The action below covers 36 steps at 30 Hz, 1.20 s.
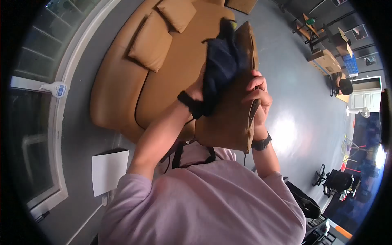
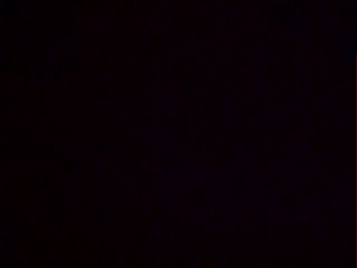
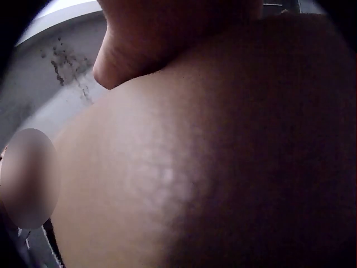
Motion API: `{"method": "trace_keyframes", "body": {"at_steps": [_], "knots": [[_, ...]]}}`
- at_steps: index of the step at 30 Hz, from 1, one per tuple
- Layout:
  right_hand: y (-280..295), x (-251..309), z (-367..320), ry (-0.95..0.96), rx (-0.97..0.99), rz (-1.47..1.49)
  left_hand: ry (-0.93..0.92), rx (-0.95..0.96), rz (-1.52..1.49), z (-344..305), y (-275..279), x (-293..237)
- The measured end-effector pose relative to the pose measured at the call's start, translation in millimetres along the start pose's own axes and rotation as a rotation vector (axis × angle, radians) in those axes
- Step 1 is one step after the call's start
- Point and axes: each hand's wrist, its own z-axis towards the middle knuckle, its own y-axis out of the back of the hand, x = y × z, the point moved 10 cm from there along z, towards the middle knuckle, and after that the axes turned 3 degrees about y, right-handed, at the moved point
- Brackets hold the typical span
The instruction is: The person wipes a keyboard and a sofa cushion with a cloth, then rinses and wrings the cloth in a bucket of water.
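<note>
"Where the pale pink shirt (image 1: pixel 212 200) ends, what comes next?"

"A brown cushion (image 1: pixel 228 127), held up; the right hand (image 1: pixel 259 100) grips its edge, fingers curled over."

"And the left hand (image 1: pixel 197 89)?"

"Beside dark blue cloth (image 1: pixel 222 61), fingers hidden; I cannot tell its grip. Beyond sits a tan sofa (image 1: pixel 196 36)."

The left wrist view is dark — nearly black.
</note>
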Motion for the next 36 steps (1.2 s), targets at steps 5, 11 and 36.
{"method": "trace_keyframes", "body": {"at_steps": [5,11,36], "knots": [[32.9,-9.8,1.9,0.021,-0.244,-0.083,0.061,0.014,0.439,-89.9,-11.7,-38.3],[63.6,-10.9,11.6,0.12,-0.239,-0.173,0.732,0.457,0.392,-226.1,0.5,131.9],[142.8,-38.4,30.0,-0.161,-0.734,0.34,-0.112,0.107,1.399,-175.6,106.2,-70.0]]}}
